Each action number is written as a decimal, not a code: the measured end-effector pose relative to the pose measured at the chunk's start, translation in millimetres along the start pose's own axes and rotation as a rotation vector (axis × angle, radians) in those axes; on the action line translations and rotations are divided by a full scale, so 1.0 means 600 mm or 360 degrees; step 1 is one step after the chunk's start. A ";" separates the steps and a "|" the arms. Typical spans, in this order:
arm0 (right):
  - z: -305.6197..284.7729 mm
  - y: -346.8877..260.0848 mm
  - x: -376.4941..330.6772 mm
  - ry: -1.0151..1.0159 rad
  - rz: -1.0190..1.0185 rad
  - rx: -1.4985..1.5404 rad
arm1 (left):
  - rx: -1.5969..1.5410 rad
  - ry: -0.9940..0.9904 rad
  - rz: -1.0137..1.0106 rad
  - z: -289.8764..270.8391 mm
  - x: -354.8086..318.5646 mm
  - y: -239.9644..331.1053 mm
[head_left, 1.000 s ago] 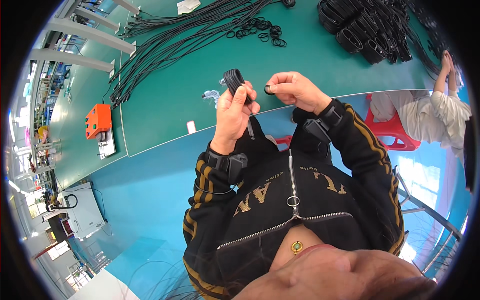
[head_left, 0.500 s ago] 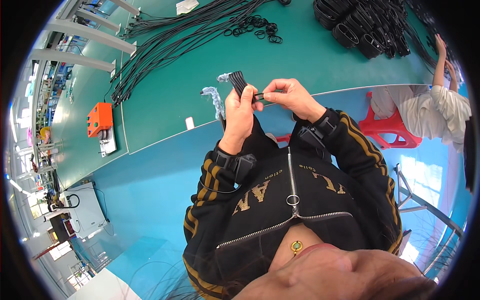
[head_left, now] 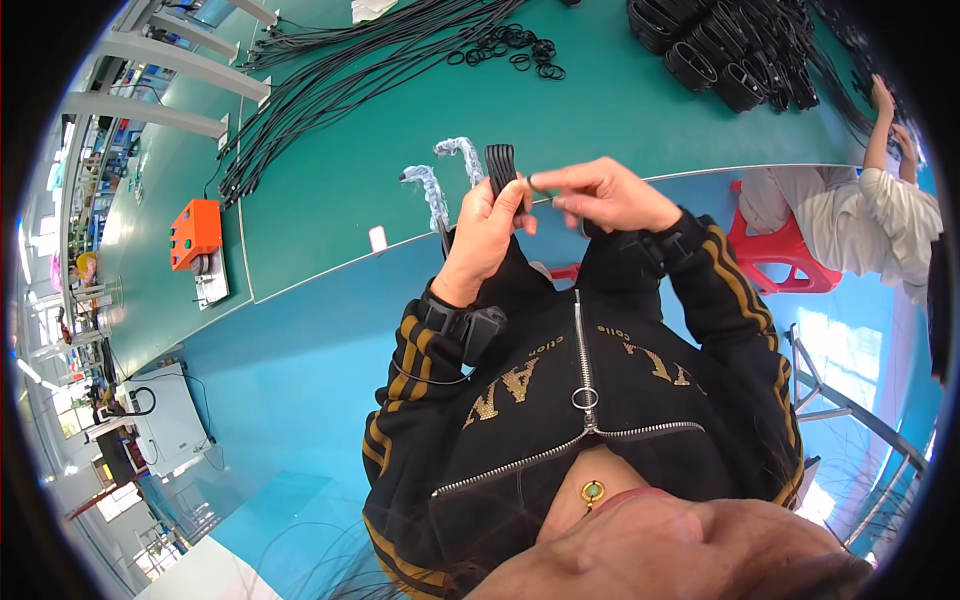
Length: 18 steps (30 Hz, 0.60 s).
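Note:
My left hand is wrapped round a folded bundle of black cable, thumb across its front. The bundle's looped end sticks up above the fist at the table's near edge. To its right, my right hand has its index finger stretched toward the bundle and the other fingers bent. A thin dark band runs between its fingertips and the bundle; motion smears it. Just left of the bundle, two hook-shaped rods wrapped in pale plastic, a nearer hook and a farther hook, rise at the edge.
Long black cables lie across the green table, with several black rings beside them. Coiled cable bundles are piled at far right. An orange box with buttons stands left. A co-worker's arm reaches in near a red stool.
My right hand has moved slightly right, its pinch loosening as the index finger stretches out. The cable bundle in my left hand has shifted right and turned more upright, uncovering more of the farther hook.

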State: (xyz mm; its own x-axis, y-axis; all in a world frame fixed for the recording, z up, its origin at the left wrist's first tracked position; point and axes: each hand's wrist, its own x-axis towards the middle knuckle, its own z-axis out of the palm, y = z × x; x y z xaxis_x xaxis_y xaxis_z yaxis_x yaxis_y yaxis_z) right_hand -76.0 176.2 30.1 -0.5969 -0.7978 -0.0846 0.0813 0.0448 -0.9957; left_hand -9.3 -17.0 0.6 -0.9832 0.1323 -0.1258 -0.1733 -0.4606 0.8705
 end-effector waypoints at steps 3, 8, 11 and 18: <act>-0.035 -0.024 0.002 0.0114 -0.0332 -0.1093 | 0.0159 -0.0075 -0.0076 -0.003 -0.005 0.007; -0.018 -0.058 0.021 -0.0037 -0.0708 -0.1833 | 0.0573 -0.0494 -0.0302 0.003 -0.009 0.022; -0.009 -0.077 0.034 -0.0463 -0.0435 -0.1917 | 0.0621 -0.0647 -0.0337 -0.005 -0.012 0.023; -0.024 0.048 0.025 0.0125 0.0291 0.0645 | -0.0150 -0.0443 -0.0016 0.005 -0.018 0.040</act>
State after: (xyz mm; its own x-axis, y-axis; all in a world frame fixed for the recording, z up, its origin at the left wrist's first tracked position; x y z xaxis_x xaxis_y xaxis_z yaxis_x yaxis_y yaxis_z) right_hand -94.4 174.3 -0.3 -0.6012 -0.7500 -0.2758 0.4878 -0.0711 -0.8701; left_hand -2.7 -26.5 24.1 -0.9301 0.3671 0.0123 -0.2007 -0.5358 0.8201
